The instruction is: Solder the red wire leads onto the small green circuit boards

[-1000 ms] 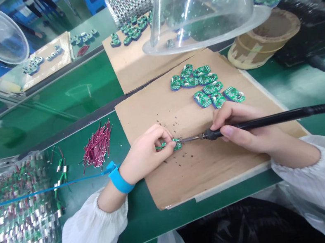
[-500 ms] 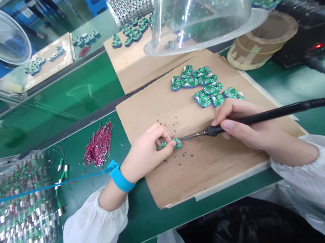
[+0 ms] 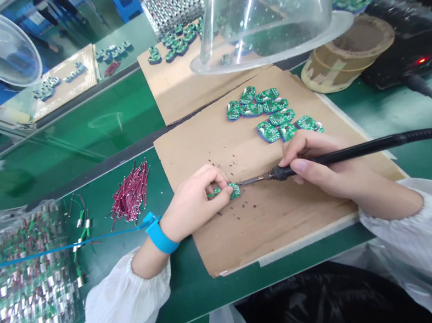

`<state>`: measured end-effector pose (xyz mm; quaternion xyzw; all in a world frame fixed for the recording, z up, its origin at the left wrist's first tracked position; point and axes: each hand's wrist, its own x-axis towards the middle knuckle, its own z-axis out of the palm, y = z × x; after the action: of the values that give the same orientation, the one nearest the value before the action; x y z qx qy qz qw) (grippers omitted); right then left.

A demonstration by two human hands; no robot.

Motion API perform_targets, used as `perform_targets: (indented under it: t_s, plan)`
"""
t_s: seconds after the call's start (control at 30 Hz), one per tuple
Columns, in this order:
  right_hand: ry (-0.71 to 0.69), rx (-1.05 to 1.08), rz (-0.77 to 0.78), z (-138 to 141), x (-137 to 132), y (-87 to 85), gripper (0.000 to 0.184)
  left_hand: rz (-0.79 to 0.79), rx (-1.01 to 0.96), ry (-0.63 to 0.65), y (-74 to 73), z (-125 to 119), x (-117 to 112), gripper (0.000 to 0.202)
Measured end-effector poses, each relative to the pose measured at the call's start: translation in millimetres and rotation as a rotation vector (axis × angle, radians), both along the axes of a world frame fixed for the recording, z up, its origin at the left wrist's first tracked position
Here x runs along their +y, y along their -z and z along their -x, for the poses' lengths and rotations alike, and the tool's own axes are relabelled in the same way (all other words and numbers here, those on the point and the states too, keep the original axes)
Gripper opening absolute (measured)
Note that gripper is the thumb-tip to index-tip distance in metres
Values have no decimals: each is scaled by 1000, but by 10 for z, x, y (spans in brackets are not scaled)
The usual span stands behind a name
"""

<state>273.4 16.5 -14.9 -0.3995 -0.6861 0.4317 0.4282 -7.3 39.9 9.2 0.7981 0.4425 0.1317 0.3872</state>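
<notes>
A small green circuit board point(image 3: 234, 191) was pinched in the left hand point(image 3: 192, 204), just above the middle of a brown cardboard sheet point(image 3: 271, 235). The board looked light and stiff, but it also looked easy to hurt, so its edges seemed the best place to hold it. The left hand was closed up small, and its fingers point(image 3: 219, 179) held the board tight. A thin green wire point(image 3: 211, 195) stuck out to the left of the board. The board was too small and too covered to tell which way its long side ran. The right hand point(image 3: 321, 165) was closed narrow around a black soldering iron point(image 3: 348, 152), the way you hold a pen. The long iron lay almost side to side over the cardboard sheet, and its thin metal tip pointed left, just beside the board. I could not tell if the tip touched it. A pile of green circuit boards point(image 3: 269, 110) lay on the far part of the cardboard sheet. A bunch of thin red wires point(image 3: 130, 190) lay to the left of the sheet on the green desk point(image 3: 192, 310). A blue wrist strap point(image 3: 161, 241) wrapped the left wrist, near the sheet's left edge.
</notes>
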Motion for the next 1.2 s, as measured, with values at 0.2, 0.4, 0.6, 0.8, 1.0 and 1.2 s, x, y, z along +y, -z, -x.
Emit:
perform_targets:
  t_s: [0.2,0.4,0.6,0.8,1.0,1.2]
  plan:
    - [6,-8,-13,12,1,-46,12,-19,-19,7,25,13,1,8]
    - [-3,-9,-1,16,7,-62,10,-43,-24,3,44,21,5,7]
    - [-14,-18,14,23,2,-64,8,-55,-31,7,58,27,10,5]
    - [-33,-5,37,26,-1,-75,8,-65,-23,0,56,28,6,5]
    - [-43,2,65,26,-11,-88,9,-67,-21,-3,56,29,13,5]
    - [-55,-15,52,19,-6,-83,11,-68,-19,2,60,30,13,5]
